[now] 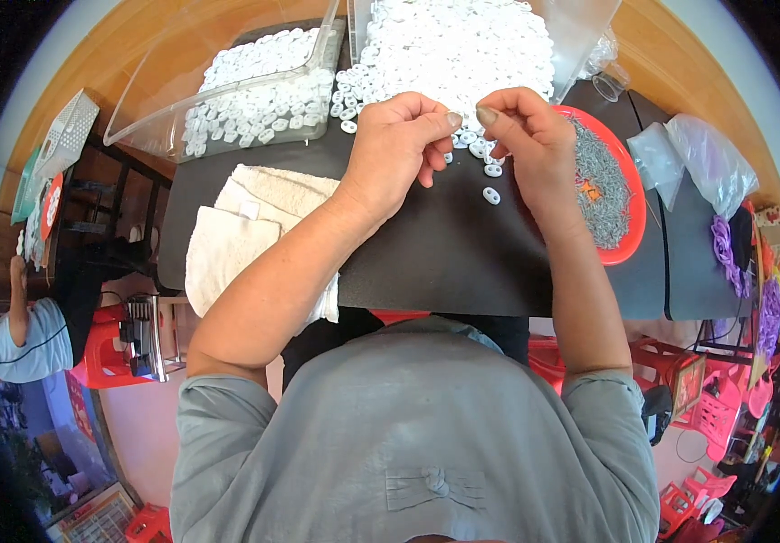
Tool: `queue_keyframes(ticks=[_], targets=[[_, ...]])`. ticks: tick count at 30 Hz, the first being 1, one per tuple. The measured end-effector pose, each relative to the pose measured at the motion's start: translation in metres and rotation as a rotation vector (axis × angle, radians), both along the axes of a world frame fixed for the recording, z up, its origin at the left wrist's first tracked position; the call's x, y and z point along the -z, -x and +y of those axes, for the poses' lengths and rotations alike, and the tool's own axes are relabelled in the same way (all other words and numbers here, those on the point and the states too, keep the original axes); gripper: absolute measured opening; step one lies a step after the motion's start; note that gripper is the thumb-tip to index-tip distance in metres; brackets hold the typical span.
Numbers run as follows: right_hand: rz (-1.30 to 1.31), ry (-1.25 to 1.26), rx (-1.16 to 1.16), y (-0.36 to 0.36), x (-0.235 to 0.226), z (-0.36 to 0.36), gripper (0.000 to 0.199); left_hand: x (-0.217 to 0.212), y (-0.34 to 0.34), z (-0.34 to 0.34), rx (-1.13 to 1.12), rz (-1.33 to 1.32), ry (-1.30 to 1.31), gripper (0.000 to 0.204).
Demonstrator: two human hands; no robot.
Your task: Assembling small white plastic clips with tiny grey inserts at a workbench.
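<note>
At the left edge of my view, a person in a light blue shirt (33, 344) sits off beyond my desk (444, 262), beside a white perforated basket (71, 136). On the left of the desk, toward the far side, stands a clear plastic bin (164, 109) with many two-holed white oval pieces (259, 100) inside. Nearer to me lies a cream towel (227, 253), folded over itself, partly under my left forearm.

To the right of it, my left grip (394, 149) hangs above the desk, thumb and forefinger drawn close at the tips; I cannot tell whether they pinch something tiny. Behind, at the far middle, a large heap of the same white ovals (458, 50) spreads out onto the desk. A few lie loose between my hands, one white oval (491, 195) nearest to me, apart from the rest.

My right grip (539, 149) faces the left one just beside it, thumb and fingers also bent together, and again I cannot tell what, if anything, is between them. Right of that wrist sits a round red tray (636, 213) of small grey pieces (609, 195) with some orange ones (592, 192) among them. Farther right are a clear plastic bag (711, 154) and a purple cord (725, 256).
</note>
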State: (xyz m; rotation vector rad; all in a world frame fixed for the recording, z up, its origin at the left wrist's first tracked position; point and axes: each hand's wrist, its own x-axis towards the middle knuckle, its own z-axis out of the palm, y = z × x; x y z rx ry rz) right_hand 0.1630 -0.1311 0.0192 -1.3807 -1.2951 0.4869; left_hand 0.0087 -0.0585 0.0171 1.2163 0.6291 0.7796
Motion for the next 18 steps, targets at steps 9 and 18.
queue_keyframes(ticks=[9, 18], targets=[[0.335, 0.054, -0.092, 0.001, -0.01, -0.001, 0.022, 0.0, 0.002, -0.001, 0.006, -0.021, -0.005, 0.013], [0.373, 0.035, -0.117, 0.002, -0.011, 0.0, 0.022, 0.001, 0.002, -0.002, -0.024, 0.009, -0.062, 0.014]])
